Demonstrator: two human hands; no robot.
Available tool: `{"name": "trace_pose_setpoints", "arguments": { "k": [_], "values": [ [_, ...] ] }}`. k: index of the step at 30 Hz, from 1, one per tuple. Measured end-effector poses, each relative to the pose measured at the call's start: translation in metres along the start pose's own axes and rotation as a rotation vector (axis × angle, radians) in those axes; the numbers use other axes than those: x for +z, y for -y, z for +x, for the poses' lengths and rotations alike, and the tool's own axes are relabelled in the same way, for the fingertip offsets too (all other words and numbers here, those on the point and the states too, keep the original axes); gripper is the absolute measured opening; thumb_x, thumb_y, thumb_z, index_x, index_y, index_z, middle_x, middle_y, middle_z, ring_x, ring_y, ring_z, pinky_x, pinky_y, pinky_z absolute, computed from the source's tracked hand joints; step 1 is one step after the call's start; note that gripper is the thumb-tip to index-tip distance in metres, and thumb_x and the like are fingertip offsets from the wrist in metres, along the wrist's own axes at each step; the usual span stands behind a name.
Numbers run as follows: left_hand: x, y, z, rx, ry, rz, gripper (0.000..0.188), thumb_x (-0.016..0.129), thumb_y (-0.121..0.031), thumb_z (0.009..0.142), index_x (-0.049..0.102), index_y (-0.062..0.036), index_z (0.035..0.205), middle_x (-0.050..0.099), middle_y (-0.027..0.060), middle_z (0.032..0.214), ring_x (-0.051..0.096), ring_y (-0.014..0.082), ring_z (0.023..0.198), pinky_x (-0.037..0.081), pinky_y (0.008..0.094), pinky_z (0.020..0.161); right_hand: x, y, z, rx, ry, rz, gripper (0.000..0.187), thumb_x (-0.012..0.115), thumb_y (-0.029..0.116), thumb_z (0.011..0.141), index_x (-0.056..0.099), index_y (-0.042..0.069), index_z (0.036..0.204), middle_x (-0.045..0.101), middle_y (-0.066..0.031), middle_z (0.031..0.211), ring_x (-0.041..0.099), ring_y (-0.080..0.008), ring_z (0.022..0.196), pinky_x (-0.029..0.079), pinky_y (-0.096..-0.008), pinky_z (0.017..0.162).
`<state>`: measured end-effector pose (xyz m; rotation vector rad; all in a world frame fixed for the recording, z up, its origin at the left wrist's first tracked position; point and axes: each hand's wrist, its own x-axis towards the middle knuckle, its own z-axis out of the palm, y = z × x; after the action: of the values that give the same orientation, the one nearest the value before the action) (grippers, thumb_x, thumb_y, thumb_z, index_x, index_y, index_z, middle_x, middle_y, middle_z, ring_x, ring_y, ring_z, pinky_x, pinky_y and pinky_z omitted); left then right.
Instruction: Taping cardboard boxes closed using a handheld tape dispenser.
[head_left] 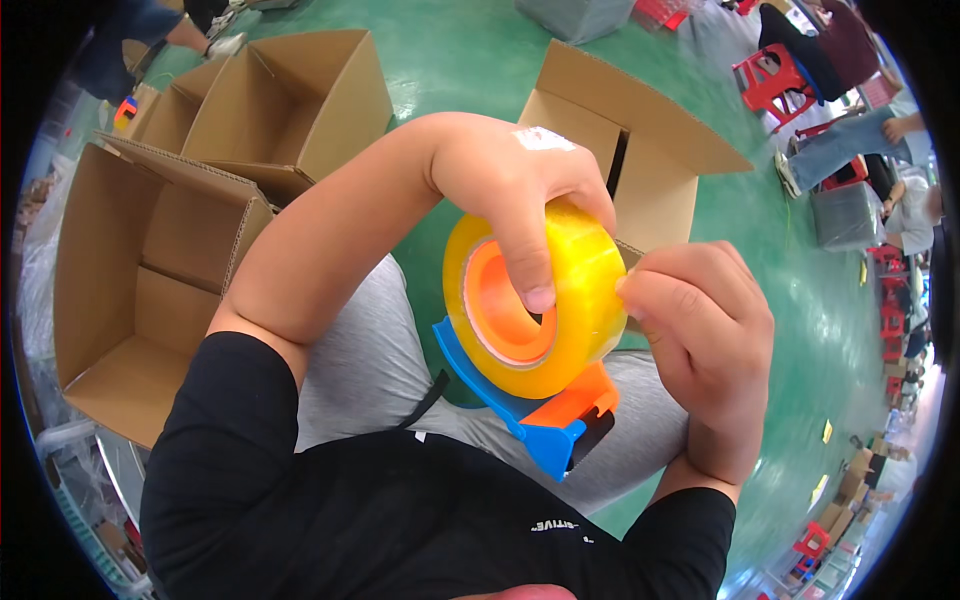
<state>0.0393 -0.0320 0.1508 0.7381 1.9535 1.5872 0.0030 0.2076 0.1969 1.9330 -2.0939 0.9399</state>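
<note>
My left hand (525, 190) grips a large roll of yellow packing tape (590, 290) from above, its thumb over the orange hub (490, 310) and the other fingers behind the roll. The roll sits on a blue and orange tape dispenser (545, 430), whose toothed cutter end points down toward my lap. At the right side of the roll, my right hand (700, 320) pinches with thumb and forefinger right against the tape's surface. Whether a loose tape end lies between those fingertips is too small to tell.
Open cardboard boxes (100, 290) stand on the left, with another open box (665, 200) ahead on the green floor (450, 70). Red stools (775, 85) and seated people are at the far right. A grey bin (845, 215) stands near them. Someone's leg shows at the upper left.
</note>
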Motion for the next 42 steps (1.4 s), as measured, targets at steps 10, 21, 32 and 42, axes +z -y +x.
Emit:
{"name": "trace_pose_setpoints", "arguments": {
  "k": [10, 21, 32, 42],
  "values": [
    [0.010, -0.003, 0.003, 0.005, 0.046, 0.250, 0.052, 0.085, -0.037, 0.062, 0.066, 0.0045, 0.086, 0.066, 0.0135, 0.078, 0.063, 0.0271, 0.075, 0.048, 0.0384, 0.068, 0.006, 0.007, -0.001, -0.210, 0.161, -0.142, 0.014, 0.066, 0.005, 0.069, 0.054, 0.004, 0.075, 0.053, -0.0092, 0.075, 0.051, -0.0287, 0.066, 0.041, -0.0389, 0.061],
    [-0.010, -0.012, -0.024, -0.048, -0.182, 0.062, 0.052, 0.085, -0.025, 0.060, 0.068, 0.0034, 0.100, 0.071, 0.0090, 0.087, 0.067, 0.0157, 0.079, 0.053, 0.0284, 0.069, -0.002, -0.016, 0.001, -0.108, 0.178, 0.053, 0.018, 0.059, 0.003, 0.059, 0.048, 0.005, 0.073, 0.045, -0.0114, 0.072, 0.045, -0.0312, 0.062, 0.037, -0.0397, 0.056],
    [-0.016, 0.010, -0.021, 0.031, -0.208, -0.143, 0.057, 0.085, -0.030, 0.066, 0.065, 0.0021, 0.109, 0.070, 0.0067, 0.097, 0.067, 0.0162, 0.086, 0.053, 0.0285, 0.080, -0.008, -0.034, -0.019, -0.021, 0.077, 0.746, 0.014, 0.048, 0.014, 0.055, 0.040, 0.005, 0.062, 0.041, -0.0059, 0.060, 0.037, -0.0228, 0.053, 0.029, -0.0334, 0.051],
    [-0.037, 0.034, -0.037, 0.213, -0.108, -0.321, 0.087, 0.073, -0.062, 0.075, 0.056, 0.0056, 0.127, 0.065, 0.0122, 0.120, 0.062, 0.0189, 0.110, 0.049, 0.0309, 0.096, -0.034, -0.039, -0.030, -0.292, -0.117, 1.022, 0.048, 0.061, 0.039, 0.091, 0.043, 0.010, 0.058, 0.042, -0.0003, 0.054, 0.039, -0.0165, 0.043, 0.028, -0.0317, 0.046]
  ]
}}
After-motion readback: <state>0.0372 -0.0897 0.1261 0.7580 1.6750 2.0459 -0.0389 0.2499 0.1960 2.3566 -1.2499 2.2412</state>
